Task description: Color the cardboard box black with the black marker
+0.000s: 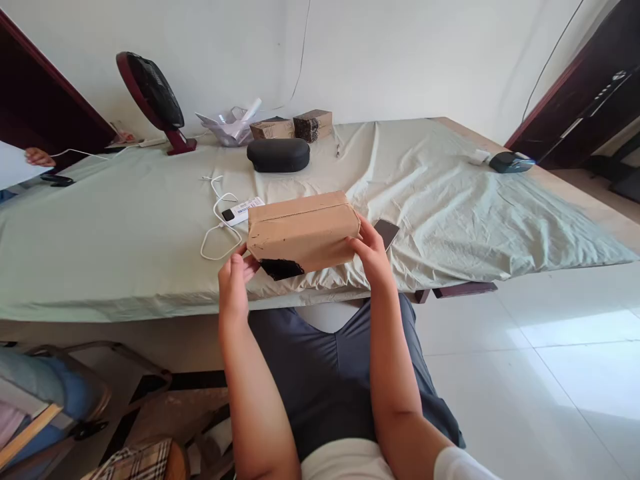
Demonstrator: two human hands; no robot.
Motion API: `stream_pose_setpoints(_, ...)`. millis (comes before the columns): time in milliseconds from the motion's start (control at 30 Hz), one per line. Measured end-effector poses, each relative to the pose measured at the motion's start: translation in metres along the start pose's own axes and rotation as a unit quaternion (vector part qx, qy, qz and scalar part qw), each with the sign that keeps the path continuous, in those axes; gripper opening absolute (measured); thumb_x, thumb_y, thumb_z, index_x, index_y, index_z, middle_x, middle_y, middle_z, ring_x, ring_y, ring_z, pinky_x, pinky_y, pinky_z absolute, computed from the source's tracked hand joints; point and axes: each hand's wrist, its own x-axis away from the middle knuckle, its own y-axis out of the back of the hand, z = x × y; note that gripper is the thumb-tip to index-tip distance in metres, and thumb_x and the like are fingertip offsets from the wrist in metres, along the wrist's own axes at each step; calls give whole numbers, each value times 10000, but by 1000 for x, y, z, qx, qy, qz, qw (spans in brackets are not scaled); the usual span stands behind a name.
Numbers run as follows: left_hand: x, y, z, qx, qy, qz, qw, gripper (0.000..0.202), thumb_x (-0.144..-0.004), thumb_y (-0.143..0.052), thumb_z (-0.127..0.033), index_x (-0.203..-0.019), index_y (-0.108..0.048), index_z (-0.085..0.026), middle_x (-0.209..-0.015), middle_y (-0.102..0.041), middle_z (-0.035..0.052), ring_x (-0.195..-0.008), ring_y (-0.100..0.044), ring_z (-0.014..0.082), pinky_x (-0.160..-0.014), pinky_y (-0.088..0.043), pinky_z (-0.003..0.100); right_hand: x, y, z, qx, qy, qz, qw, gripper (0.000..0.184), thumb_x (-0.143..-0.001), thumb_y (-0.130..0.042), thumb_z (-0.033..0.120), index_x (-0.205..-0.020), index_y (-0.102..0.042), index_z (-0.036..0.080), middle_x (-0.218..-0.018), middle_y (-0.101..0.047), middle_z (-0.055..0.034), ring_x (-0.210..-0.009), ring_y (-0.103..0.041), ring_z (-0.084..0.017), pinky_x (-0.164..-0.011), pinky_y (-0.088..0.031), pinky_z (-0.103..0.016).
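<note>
A brown cardboard-wrapped parcel [303,230] with a black torn patch at its lower left corner is held above the near edge of the table [125,233]. My left hand [234,277] grips its left end and my right hand [371,250] grips its right end. Just behind the parcel lie a white power bank [243,210] with a white cable [216,230] and a dark phone [387,232].
A pale green sheet covers the table. Farther back stand a black oval case [279,155], two small brown parcels [293,126], a plastic bag [227,127] and a red fan [153,97]. Another person's hand [39,157] shows at far left. A dark device [510,162] sits far right.
</note>
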Motion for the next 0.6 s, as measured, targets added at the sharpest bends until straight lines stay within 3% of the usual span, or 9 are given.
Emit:
stream_pose_setpoints(167,5,-9,-19,-60,13,-37,997,674,-860,-691,-766,-1115,-817,-155,-1023,-827,137,-1058,-798,326,-991,-649,463,-1,0,6,7,6,-20,1000,570,-892,-794,510,-1420,-701,314,-1533,-665,-40,-1461,-587,-323,-1284,-404,-556)
stream_pose_setpoints(300,14,-13,-33,-122,11,57,991,544,-845,-808,-599,-1184,-814,-174,-1255,-802,124,-1248,-734,342,-1110,-589,481,-3,2,9,15,41,-63,997,713,-786,-892,551,-1425,-699,301,-1516,-675,-72,-1448,-594,-342,-1259,-449,-541)
stream_pose_setpoints(367,16,-16,-33,-105,-18,77,991,584,-824,-844,-540,-1283,-778,-186,-1377,-754,130,-1305,-708,337,-1145,-571,480,-4,4,9,26,61,-59,996,822,-780,-905,536,-1519,-621,318,-1588,-612,-66,-1499,-542,-343,-1279,-426,-543)
stream_pose_setpoints(467,15,-20,-26,-76,-90,64,991,673,-794,-877,-478,-1381,-706,-197,-1442,-712,151,-1336,-693,321,-1179,-553,476,-3,5,8,67,82,-75,991,932,-822,-867,546,-1641,-464,357,-1685,-496,-42,-1584,-432,-335,-1316,-367,-563)
stream_pose_setpoints(600,11,-19,-23,-68,-167,79,980,611,-804,-865,-422,-1344,-658,-225,-1375,-719,142,-1308,-703,292,-1169,-551,460,-1,5,12,72,105,-112,986,778,-886,-810,492,-1600,-515,395,-1683,-500,-20,-1591,-425,-299,-1344,-307,-542)
